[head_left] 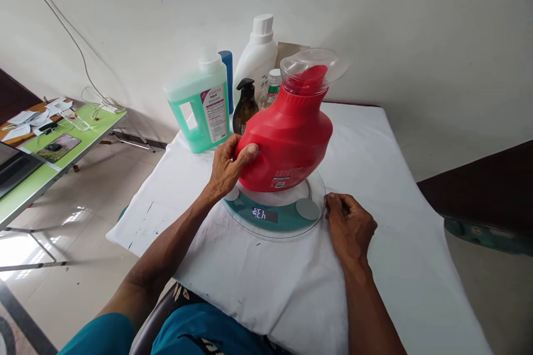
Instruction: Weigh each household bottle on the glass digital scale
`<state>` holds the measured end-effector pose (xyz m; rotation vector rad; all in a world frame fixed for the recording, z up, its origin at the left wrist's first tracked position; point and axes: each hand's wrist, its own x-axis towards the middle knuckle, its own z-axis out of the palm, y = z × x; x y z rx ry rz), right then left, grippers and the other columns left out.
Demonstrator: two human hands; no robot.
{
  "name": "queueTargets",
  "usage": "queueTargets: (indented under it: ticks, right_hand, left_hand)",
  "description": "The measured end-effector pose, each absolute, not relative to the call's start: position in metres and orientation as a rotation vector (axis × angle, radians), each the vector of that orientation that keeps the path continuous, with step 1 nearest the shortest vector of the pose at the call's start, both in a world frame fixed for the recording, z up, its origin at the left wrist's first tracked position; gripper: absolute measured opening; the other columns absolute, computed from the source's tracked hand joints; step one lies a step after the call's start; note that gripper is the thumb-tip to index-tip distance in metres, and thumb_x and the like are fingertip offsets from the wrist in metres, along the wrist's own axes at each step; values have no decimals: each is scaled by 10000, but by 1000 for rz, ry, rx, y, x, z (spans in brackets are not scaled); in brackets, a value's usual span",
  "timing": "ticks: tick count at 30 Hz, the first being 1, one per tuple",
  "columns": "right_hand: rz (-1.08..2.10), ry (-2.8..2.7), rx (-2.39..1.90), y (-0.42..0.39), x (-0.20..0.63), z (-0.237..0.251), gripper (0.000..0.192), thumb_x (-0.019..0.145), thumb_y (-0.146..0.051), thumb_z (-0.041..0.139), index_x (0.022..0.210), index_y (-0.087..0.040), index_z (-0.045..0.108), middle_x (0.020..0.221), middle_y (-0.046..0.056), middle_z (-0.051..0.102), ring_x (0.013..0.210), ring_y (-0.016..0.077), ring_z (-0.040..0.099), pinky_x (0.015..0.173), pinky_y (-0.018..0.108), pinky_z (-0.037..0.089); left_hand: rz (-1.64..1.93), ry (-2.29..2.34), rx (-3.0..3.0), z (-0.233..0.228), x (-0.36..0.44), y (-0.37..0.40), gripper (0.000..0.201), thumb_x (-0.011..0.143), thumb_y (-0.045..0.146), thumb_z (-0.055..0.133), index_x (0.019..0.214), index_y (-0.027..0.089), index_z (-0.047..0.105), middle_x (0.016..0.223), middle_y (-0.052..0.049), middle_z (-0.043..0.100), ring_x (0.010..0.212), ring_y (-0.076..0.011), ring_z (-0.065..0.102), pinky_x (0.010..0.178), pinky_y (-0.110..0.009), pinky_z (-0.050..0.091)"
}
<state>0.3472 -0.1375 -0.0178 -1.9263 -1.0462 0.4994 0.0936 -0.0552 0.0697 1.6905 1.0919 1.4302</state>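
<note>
My left hand [231, 165] is closed around the left side of a large red plastic bottle [287, 136], its thumb across the front. A clear wide cap [335, 66] covers the bottle's top. The bottle is over a round glass scale [245, 213], leaning a little to the right; its base hides the back of the scale. Lit digits show on the scale's small display [265, 214]. At the scale's right rim, my right hand [350, 224] has its fingers curled and pinched against the glass edge.
Behind the red bottle stand a green liquid jug [197, 116], a dark pump bottle [245, 108], a white bottle [256, 55], a small clear bottle [273, 86] and something blue [227, 75]. White cloth [400, 222] covers the table. A green desk [89, 127] with a laptop [14, 169] is leftward.
</note>
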Motion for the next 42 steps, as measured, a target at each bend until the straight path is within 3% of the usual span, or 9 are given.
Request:
queueTargets:
  ticks: [7,10,15,20,25,36,42]
  right_hand:
    - [500,-1078,-1863,-137,352,-21,408,881,-592,510,787,-227,667,694,61,694,691,241,612,713,352,452]
    - [478,-1093,-1823,-136,352,-21,437,910,-611,486,766,-230,642,693,52,686,666,225,597,682,333,433]
    - [455,-1105,-1760,-136,353,-24,445,974,-591,469,730,-239,592,655,0,618,618,182,534,649,306,414]
    - [444,-1096,-1717,-135,354,-31,449,995,-588,460,736,-239,573,689,9,627,637,183,522,669,313,418]
    - [416,-1092,-1681,-133,354,-36,491,1006,-631,431,749,-242,583,715,39,670,649,203,555,672,325,437]
    - [383,-1029,-1699,-133,352,-43,538,1045,-670,403,751,-258,584,680,19,629,590,200,508,593,314,398]
    - [404,-1022,-1705,-135,351,-44,532,1048,-663,426,770,-252,617,700,20,643,604,201,537,612,310,424]
  left_hand:
    - [1371,1039,1414,78,109,-41,715,597,842,832,622,197,524,575,26,428,526,-84,357,492,-257,334]
    - [1385,1039,1314,77,114,-38,713,546,775,882,554,194,468,518,49,352,487,-55,283,457,-237,281]
    - [1500,1040,1315,91,121,-36,662,471,719,927,564,185,548,512,51,407,475,-59,317,447,-232,342]
    - [1644,939,1380,143,139,-19,733,634,804,834,550,226,391,488,65,263,444,-58,232,399,-240,246]
    - [1664,873,1392,180,195,21,717,785,805,752,615,241,343,531,50,304,466,-75,281,415,-262,256]
    - [1501,907,1292,121,340,129,742,863,865,598,598,271,242,500,60,251,485,-66,217,462,-302,235]
    - [1457,930,1333,97,375,157,669,920,744,570,586,272,233,524,67,225,511,-46,211,499,-296,210]
